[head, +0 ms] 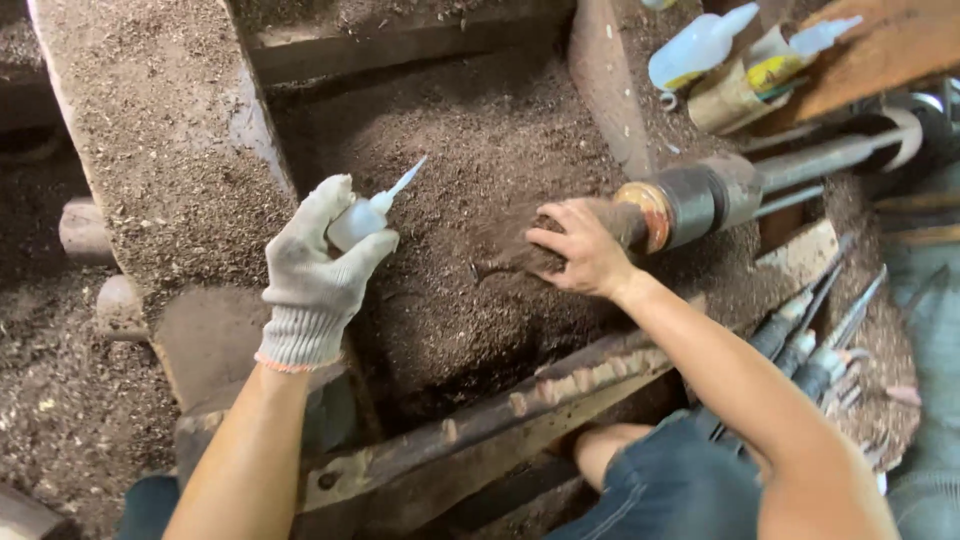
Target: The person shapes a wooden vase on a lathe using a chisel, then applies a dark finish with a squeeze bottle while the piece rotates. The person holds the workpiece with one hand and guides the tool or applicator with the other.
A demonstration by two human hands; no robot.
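Note:
My left hand [318, 268] wears a white knit glove and grips a small clear squeeze bottle [368, 214] with a thin white nozzle pointing up and to the right. My bare right hand [580, 248] rests with its fingers wrapped on a dark wooden piece [520, 250] mounted at the end of a lathe spindle [690, 203]. The wood is blurred and half hidden by my fingers. The bottle's tip is about a hand's width to the left of that piece.
Sawdust covers the lathe bed [470, 180] and a slanted wooden beam [160, 140]. A ridged metal bar [520, 400] runs below. Two more squeeze bottles [700, 45] lie at the top right. Several turning tools [820, 340] lie to the right.

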